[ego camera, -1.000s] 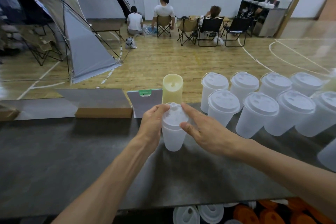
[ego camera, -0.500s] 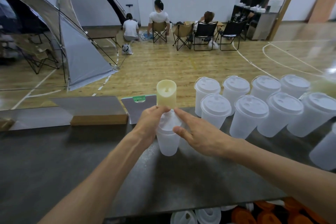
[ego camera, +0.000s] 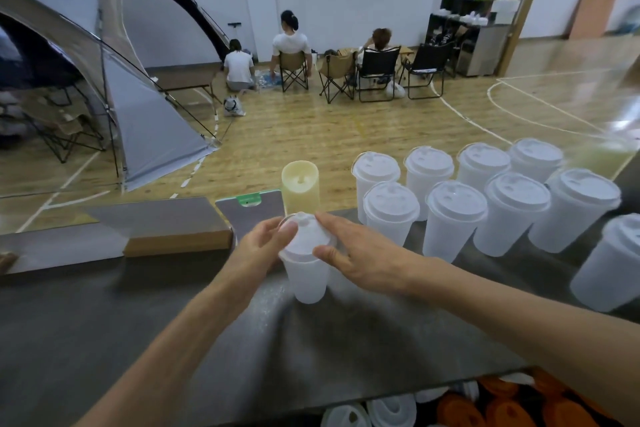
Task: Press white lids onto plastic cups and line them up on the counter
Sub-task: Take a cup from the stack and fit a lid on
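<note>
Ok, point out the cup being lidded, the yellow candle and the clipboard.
cup (ego camera: 309,282): head view, on its bare side wall below the hands.
yellow candle (ego camera: 300,189): head view, on its front face.
clipboard (ego camera: 254,213): head view, on the grey board under the green clip.

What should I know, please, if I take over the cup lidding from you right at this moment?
Left hand: fingers curled round the rim of the cup in work, thumb on its white lid.
Right hand: fingers straight, pressing the lid's right side.
That cup stands on the dark counter, in front of the yellow candle.
Done: nine lidded cups lined up to the right.
Left: finish seating this lid, then move the cup to the row. Spare lids lie below the counter edge.
</note>
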Available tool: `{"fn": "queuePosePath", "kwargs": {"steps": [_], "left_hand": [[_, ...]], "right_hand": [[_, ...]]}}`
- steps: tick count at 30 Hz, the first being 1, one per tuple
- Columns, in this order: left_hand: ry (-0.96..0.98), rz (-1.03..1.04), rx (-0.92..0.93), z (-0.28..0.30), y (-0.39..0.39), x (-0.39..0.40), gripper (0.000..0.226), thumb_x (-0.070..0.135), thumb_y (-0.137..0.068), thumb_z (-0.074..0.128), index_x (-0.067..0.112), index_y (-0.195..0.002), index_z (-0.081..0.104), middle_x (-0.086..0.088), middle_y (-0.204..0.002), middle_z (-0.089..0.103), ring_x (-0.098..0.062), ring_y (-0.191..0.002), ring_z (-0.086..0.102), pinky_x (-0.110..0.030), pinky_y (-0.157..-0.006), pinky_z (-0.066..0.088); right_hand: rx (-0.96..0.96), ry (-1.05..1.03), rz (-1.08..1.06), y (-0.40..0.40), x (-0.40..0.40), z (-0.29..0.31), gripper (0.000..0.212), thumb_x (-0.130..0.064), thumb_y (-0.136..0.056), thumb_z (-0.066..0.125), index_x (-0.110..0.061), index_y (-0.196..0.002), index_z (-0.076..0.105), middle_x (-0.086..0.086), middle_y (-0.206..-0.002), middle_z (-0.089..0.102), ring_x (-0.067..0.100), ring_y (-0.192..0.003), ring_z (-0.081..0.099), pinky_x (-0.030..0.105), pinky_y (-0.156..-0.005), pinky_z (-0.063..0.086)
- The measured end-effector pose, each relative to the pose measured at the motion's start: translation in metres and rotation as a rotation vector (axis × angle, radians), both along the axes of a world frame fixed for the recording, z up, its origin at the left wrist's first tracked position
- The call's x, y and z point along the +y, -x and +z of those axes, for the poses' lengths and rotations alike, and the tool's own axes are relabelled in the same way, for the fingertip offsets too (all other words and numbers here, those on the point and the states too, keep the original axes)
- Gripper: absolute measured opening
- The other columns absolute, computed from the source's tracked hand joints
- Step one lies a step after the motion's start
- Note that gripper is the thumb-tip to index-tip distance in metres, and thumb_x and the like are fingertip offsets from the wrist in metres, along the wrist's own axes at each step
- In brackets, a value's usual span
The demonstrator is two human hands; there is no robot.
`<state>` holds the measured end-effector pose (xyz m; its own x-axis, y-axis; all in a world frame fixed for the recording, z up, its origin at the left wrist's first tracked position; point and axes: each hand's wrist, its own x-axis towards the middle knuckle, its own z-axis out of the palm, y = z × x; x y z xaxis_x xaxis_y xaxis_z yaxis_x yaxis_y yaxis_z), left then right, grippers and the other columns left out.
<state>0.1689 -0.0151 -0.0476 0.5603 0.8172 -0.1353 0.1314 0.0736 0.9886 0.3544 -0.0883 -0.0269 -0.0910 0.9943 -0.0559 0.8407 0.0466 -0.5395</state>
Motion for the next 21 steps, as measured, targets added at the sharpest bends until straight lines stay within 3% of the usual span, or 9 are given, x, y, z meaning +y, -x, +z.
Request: {"fn": "queuePosePath", "kwargs": {"steps": [4, 7, 9, 13, 21], "left_hand": [[-0.191, -0.079, 0.111, 0.006, 0.014, -0.018, 0.065, 0.018, -0.071, 0.084, 0.021, -0.129, 0.054, 0.011, -0.119, 0.07, -0.007, -0.111, 0.066, -0.019, -0.083, 0.055], [-0.315, -0.148, 0.202, 0.015, -0.015, -0.032, 0.065, 0.027, -0.065, 0.089, 0.029, -0.121, 0.056, 0.019, -0.111, 0.07, 0.0, -0.106, 0.066, -0.016, -0.084, 0.054], [-0.361, -0.227, 0.235, 0.019, -0.048, -0.043, 0.067, 0.038, -0.062, 0.09, 0.035, -0.119, 0.055, 0.02, -0.114, 0.068, 0.002, -0.107, 0.064, -0.018, -0.088, 0.053], [-0.418, -0.383, 0.221, 0.015, -0.133, -0.068, 0.072, 0.043, -0.064, 0.09, 0.029, -0.125, 0.054, 0.015, -0.118, 0.066, 0.0, -0.107, 0.063, -0.03, -0.093, 0.055], [-0.443, -0.471, 0.164, 0.0, -0.265, -0.114, 0.068, 0.049, -0.067, 0.086, 0.025, -0.121, 0.052, 0.01, -0.118, 0.064, -0.007, -0.104, 0.062, -0.034, -0.093, 0.056]], "right_hand": [[0.039, -0.006, 0.028, -0.006, -0.019, 0.013, 0.065, -0.044, -0.098, 0.054, -0.021, -0.153, 0.027, 0.0, -0.153, 0.039, 0.016, -0.138, 0.037, 0.029, -0.114, 0.028], [0.04, -0.021, 0.025, -0.031, -0.05, 0.023, 0.078, -0.046, -0.087, 0.07, -0.026, -0.151, 0.03, -0.007, -0.148, 0.044, 0.007, -0.131, 0.04, 0.024, -0.111, 0.031], [-0.064, -0.023, -0.04, -0.059, -0.073, 0.028, 0.086, -0.054, -0.079, 0.074, -0.032, -0.149, 0.03, -0.01, -0.148, 0.044, 0.007, -0.132, 0.042, 0.034, -0.113, 0.036], [-0.316, 0.062, -0.178, -0.123, -0.119, 0.05, 0.088, -0.062, -0.073, 0.075, -0.034, -0.145, 0.034, -0.012, -0.144, 0.048, 0.007, -0.127, 0.046, 0.028, -0.106, 0.037], [-0.511, 0.268, -0.331, -0.225, -0.163, 0.071, 0.091, -0.06, -0.065, 0.082, -0.033, -0.142, 0.039, -0.006, -0.133, 0.053, 0.014, -0.116, 0.048, 0.031, -0.099, 0.041]]}}
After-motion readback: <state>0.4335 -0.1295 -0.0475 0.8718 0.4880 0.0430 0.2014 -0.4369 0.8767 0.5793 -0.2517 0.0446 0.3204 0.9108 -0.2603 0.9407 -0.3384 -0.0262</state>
